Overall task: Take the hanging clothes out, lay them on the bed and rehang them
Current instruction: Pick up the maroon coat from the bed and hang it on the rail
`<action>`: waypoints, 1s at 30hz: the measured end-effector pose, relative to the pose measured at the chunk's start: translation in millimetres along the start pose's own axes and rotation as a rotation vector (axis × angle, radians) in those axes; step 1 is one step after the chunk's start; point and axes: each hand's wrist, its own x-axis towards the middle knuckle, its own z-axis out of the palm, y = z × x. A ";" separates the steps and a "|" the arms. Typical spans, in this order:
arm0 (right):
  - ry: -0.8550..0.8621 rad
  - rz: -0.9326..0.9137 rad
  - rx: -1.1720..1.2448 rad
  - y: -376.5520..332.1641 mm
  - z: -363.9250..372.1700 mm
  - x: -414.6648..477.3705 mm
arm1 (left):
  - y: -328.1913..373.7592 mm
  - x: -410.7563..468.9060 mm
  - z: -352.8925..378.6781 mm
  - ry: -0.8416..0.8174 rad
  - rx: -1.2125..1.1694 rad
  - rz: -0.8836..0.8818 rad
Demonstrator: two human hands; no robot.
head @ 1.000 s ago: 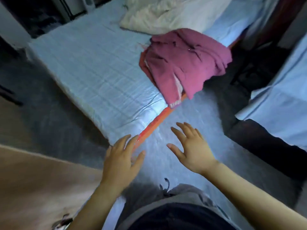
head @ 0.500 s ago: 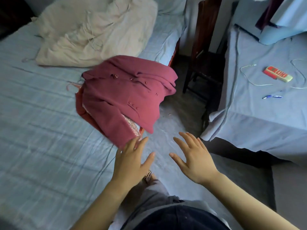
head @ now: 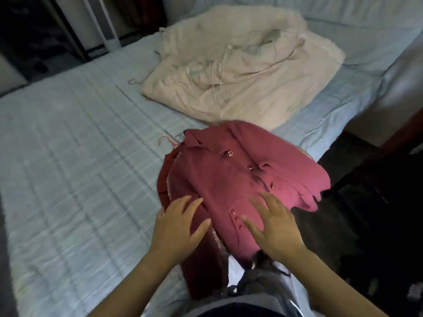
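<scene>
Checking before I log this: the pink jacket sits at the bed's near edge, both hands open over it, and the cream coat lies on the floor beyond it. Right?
Not quite. The head view shows the cream coat lying on the bed, not the floor, beyond the pink jacket. The rest stands: left hand and right hand are open over it.

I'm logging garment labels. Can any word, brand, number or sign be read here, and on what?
None can be read.
The pink jacket shows only buttons, no visible tag or print; the cream garment and the bed sheet show no lettering.
</scene>
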 end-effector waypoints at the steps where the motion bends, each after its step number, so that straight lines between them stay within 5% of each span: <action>1: -0.018 -0.037 0.000 4.5 1.6 27.0 | -5.7 15.1 0.4 0.022 0.010 -0.049; 11: -0.381 -0.422 -0.141 49.2 -8.2 295.6 | -9.6 177.5 10.9 0.102 -0.043 -0.506; 20: -0.653 -0.646 -0.365 63.8 56.6 482.2 | -69.8 291.5 64.4 -0.130 -0.065 -0.681; 30: -0.724 -0.496 -0.318 69.5 151.7 568.8 | -139.9 350.9 148.7 -0.271 -0.323 -0.817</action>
